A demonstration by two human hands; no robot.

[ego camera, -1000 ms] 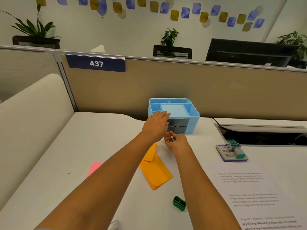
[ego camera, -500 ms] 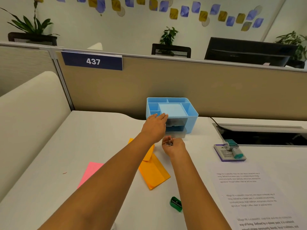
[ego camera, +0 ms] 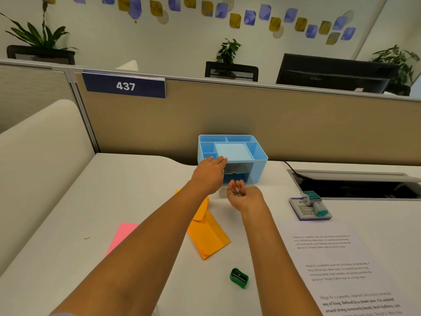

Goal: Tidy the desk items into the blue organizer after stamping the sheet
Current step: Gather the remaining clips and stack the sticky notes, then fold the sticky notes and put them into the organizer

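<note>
**Paper clips cupped at the organizer's open drawer**

The blue organizer (ego camera: 232,153) stands on the white desk (ego camera: 118,201) against the tan partition (ego camera: 250,124), and everything else is placed from it. The left hand (ego camera: 208,174) lies flat on the organizer's front left corner, fingers straight and together, their tips resting on the top rim beside the raised square tray; it grips nothing. Directly in front of the organizer a clear drawer (ego camera: 239,185) is pulled out toward the person. The right hand (ego camera: 242,195) sits just over that drawer, palm up and fingers curled into a loose cup, with a small heap of metal paper clips (ego camera: 237,192) in the palm.

Nearer the person than the organizer, an orange envelope (ego camera: 209,236) lies on the desk, partly under the left forearm, with a pink sheet (ego camera: 121,236) to its left. A green pencil sharpener (ego camera: 239,278) sits nearer still. To the organizer's right, an ink pad (ego camera: 305,209) carries a teal stamp (ego camera: 315,204) lying on top, and the printed sheet (ego camera: 337,265) lies in front of that pad.
</note>
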